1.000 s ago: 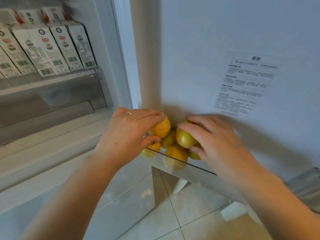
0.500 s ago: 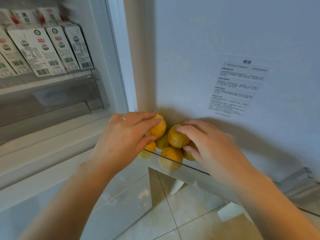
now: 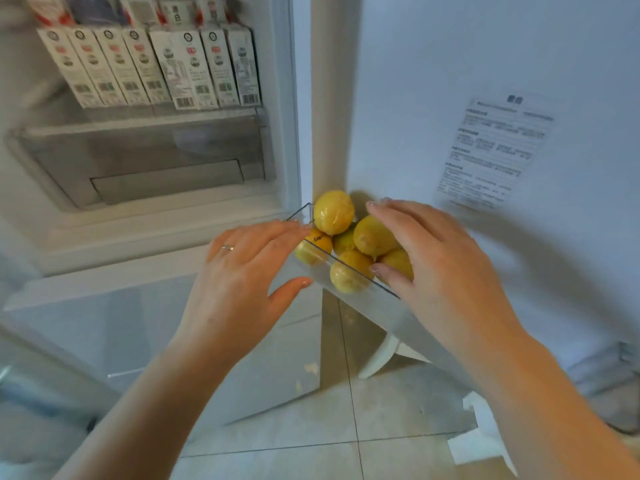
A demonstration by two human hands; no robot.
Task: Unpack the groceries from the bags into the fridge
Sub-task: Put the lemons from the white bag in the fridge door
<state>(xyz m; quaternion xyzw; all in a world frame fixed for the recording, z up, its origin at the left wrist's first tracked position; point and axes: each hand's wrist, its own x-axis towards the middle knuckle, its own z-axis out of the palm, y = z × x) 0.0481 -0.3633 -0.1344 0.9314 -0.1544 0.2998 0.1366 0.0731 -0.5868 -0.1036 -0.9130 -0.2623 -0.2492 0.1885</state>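
Observation:
Several yellow lemons [image 3: 334,211] are piled in the corner of a clear door bin [image 3: 367,303] on the open fridge door. My left hand [image 3: 242,271] hovers just left of the pile with straight fingers. Its fingertips are at the bin's end wall and it holds nothing. My right hand [image 3: 440,258] is spread over the right side of the pile. Its fingers lie over one lemon [image 3: 372,235] and its thumb touches the fruit below.
Inside the fridge, a row of milk cartons [image 3: 180,67] stands on a shelf above a clear drawer [image 3: 149,161]. A printed label [image 3: 495,150] is stuck on the door's inner wall. Below lie a tiled floor [image 3: 346,427] and something white [image 3: 478,441].
My left hand has let go of the top lemon and drawn back to the left. My right hand's fingers have loosened over the pile. The view has shifted.

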